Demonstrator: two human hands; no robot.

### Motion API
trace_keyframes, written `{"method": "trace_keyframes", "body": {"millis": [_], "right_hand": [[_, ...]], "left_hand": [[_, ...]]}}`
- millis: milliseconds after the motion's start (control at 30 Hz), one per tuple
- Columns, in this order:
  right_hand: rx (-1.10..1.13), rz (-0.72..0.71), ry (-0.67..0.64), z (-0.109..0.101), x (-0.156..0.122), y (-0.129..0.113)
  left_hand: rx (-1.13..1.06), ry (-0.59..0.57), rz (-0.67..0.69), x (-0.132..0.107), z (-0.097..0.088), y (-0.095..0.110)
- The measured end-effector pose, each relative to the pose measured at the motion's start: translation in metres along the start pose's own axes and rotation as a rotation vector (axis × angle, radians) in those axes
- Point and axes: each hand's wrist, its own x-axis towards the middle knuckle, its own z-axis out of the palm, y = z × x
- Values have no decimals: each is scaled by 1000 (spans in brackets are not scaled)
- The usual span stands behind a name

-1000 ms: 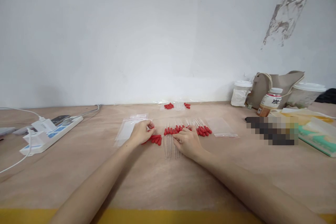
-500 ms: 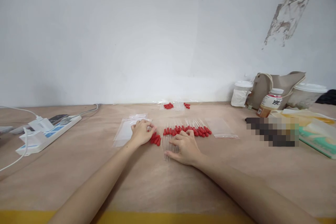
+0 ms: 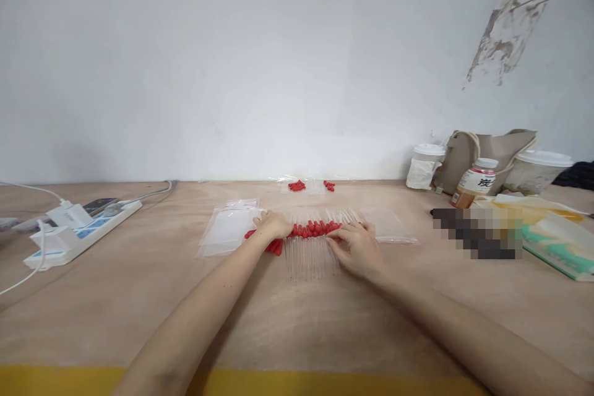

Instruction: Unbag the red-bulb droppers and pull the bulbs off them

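A row of clear glass droppers with red rubber bulbs [image 3: 312, 242] lies on the brown table [image 3: 278, 322], bulbs pointing away from me. My left hand [image 3: 273, 224] rests at the row's left end, fingers curled against the red bulbs. My right hand [image 3: 355, 247] lies at the right end, fingers bent and pressing on the droppers there. The two hands bracket the row between them. Loose red bulbs [image 3: 275, 247] lie by my left wrist. Whether either hand grips a dropper is hidden by the fingers.
Clear plastic bags [image 3: 227, 226] lie left of the row, another bag [image 3: 390, 226] to its right. More red bulbs [image 3: 297, 185] sit by the wall. A white power strip [image 3: 78, 232] with chargers is at left. Cups, a bottle [image 3: 476, 182] and a tan bag stand at right.
My right hand has slid right, from the row's left part to its right end. My left hand has moved right against the bulbs. The droppers now lie gathered in one tighter row.
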Motion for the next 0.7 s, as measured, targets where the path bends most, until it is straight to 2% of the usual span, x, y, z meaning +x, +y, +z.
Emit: {"method": "trace_keyframes", "body": {"millis": [167,300,400,500,567,700], "right_hand": [[29,64,89,3,-17,11],[51,89,163,5,-17,14],[80,28,153,4,-18,12],[94,-100,94,3,-20,4],[91,-186,36,3,-21,-4],[72,-313,-14,7,-22,-16]], "left_hand": [[0,130,61,-17,-21,-5],[-12,249,206,-44,-35,-19],[-49,396,478,-67,-24,-34],[-113,562,719,-86,0,-47],[-175,623,813,-93,15,-51],[-239,629,901,-97,29,-50]]}}
